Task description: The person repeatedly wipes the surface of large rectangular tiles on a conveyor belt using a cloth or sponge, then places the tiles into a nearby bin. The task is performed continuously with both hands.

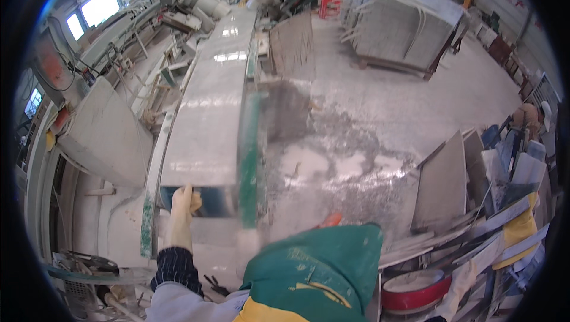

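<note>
A long polished grey stone slab (208,102) lies on a green-edged bench (250,161) and runs away from me. My left hand (181,209), in a pale glove with a dark striped cuff, grips the slab's near end, fingers up over the edge. My right hand (462,281), also in a pale glove, hangs low at the right beside a red basin (415,295). Whether it holds anything is unclear. My green apron (314,268) fills the lower middle.
A grey slab (107,135) leans at the left of the bench. Stone offcuts (442,182) stand stacked at the right. More slabs (398,28) lean on a rack at the back. The concrete floor (356,120) is wet and dusty. Another person (528,117) stands far right.
</note>
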Motion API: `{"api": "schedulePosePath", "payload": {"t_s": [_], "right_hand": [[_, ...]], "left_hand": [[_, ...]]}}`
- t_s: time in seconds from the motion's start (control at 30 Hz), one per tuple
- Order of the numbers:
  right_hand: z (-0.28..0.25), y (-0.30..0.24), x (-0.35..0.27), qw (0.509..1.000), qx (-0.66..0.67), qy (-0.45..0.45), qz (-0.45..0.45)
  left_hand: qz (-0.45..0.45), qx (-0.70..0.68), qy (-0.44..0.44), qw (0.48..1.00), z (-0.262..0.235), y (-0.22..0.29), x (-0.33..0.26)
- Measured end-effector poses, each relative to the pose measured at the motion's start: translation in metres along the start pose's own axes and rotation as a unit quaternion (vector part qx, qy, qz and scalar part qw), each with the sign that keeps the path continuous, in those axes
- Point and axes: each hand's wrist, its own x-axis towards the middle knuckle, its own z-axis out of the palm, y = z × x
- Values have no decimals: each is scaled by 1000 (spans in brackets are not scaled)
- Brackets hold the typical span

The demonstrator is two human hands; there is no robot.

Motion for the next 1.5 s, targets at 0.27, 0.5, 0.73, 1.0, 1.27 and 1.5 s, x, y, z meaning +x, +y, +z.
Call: {"api": "schedulePosePath", "payload": {"t_s": [0.27,0.5,0.73,1.0,1.27,1.5], "right_hand": [[25,31,-42,934,145,68,320],[48,22,-59,942,-77,77,318],[56,31,-73,952,-102,92,272],[64,40,-83,955,-84,115,258],[64,21,-92,952,-82,164,246],[49,-9,-100,953,-35,177,242]], "left_hand": [[372,177,-154,898,107,16,-78],[585,361,-111,718,201,4,-59],[563,433,-103,696,204,-14,-37],[598,378,-104,699,204,-14,-38],[571,379,-118,719,204,-8,-43],[569,367,-127,725,204,-10,-45]]}}
